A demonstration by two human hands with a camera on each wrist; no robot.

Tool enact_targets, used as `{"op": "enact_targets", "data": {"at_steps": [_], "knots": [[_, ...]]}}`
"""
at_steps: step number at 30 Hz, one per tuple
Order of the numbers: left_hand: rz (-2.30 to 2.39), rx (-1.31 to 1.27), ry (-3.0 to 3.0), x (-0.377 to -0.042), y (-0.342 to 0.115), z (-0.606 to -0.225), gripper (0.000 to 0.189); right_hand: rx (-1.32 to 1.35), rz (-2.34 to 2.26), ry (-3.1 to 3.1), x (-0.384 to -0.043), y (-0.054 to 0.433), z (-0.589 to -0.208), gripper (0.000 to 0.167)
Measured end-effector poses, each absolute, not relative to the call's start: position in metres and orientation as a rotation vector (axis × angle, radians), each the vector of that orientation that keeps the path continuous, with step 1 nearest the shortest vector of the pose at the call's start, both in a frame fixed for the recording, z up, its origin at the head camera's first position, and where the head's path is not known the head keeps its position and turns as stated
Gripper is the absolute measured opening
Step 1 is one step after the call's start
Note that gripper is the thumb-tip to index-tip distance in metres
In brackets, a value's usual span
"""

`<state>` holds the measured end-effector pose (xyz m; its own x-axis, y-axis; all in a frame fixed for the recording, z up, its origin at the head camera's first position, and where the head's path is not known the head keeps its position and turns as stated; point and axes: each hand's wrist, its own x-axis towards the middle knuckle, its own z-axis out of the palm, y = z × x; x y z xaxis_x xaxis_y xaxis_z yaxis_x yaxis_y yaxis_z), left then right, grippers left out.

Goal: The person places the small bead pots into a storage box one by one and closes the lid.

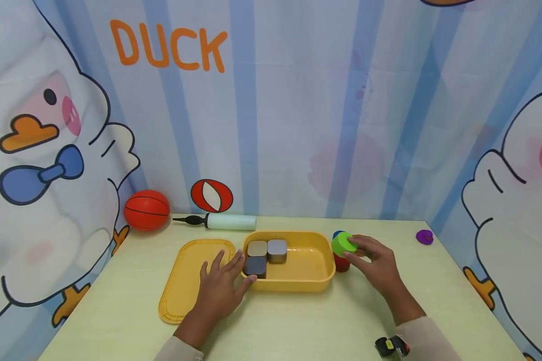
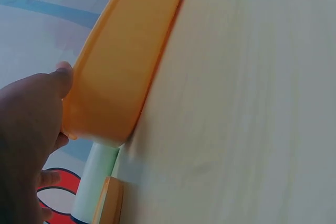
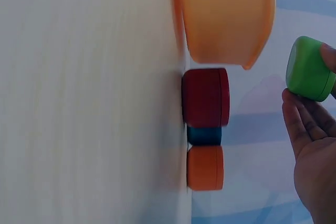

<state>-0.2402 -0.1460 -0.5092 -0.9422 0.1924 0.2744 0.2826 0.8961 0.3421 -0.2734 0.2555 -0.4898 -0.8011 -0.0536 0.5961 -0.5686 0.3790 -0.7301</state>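
Note:
My right hand (image 1: 379,263) pinches a bright green rounded small box (image 1: 344,244) between thumb and fingers. It is held up off the table, just right of the yellow box (image 1: 298,286). My left hand (image 1: 221,288) rests at the yellow box's left end, fingers spread, with the thumb touching its rim. Inside that box, at the left, sit a beige block (image 1: 257,248), a light grey block (image 1: 277,249) and a dark grey-blue block (image 1: 255,266). Beside its right end stand a red box (image 3: 205,98), a blue box (image 3: 205,135) and an orange box (image 3: 205,168).
A flat yellow lid (image 1: 180,286) lies left of the box. Behind it are a light-blue hand pump (image 1: 230,221) and a red ball (image 1: 146,210). A small purple object (image 1: 425,237) lies at the far right. A printed curtain (image 1: 293,100) stands behind the table.

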Motion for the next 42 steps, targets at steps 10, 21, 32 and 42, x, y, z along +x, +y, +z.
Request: {"op": "enact_targets", "data": {"at_steps": [10,21,32,42], "knots": [[-0.584,-0.373,-2.806,-0.241,-0.146,-0.511,0.071,0.658,1.385,-2.240,-0.277,0.215,-0.483,0.039],[-0.606,-0.380,-2.770,-0.241,-0.146,-0.514,0.072,0.704,1.427,-2.390,-0.284,0.178,-0.476,0.040],[-0.634,-0.404,-2.720,-0.242,-0.147,-0.518,0.071,0.718,1.399,-2.499,-0.291,0.163,-0.472,0.041],[-0.656,-0.399,-2.727,-0.241,-0.147,-0.518,0.072,0.726,1.399,-2.625,-0.296,0.155,-0.471,0.040]]}}
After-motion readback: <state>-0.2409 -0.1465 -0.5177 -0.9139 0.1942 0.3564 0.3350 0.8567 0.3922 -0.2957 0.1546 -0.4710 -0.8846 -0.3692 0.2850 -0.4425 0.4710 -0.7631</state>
